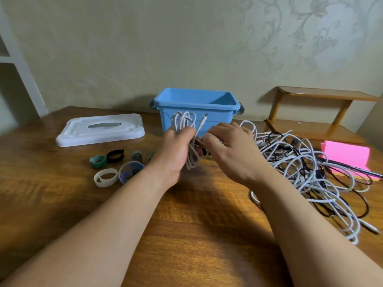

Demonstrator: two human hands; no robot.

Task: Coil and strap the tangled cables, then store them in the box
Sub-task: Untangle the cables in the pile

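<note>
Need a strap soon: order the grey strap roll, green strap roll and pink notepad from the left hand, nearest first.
1. Grey strap roll, just left of the left hand.
2. Green strap roll, farther left.
3. Pink notepad, far right.

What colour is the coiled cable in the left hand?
White; the coiled cable in the left hand shows best in the head view.

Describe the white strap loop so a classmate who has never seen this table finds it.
Start at the white lid left of the blue box. In front of it sits a cluster of rolled straps; the white strap loop is the front-left one. It alone is white; neighbours are green, black, grey, blue.
</note>
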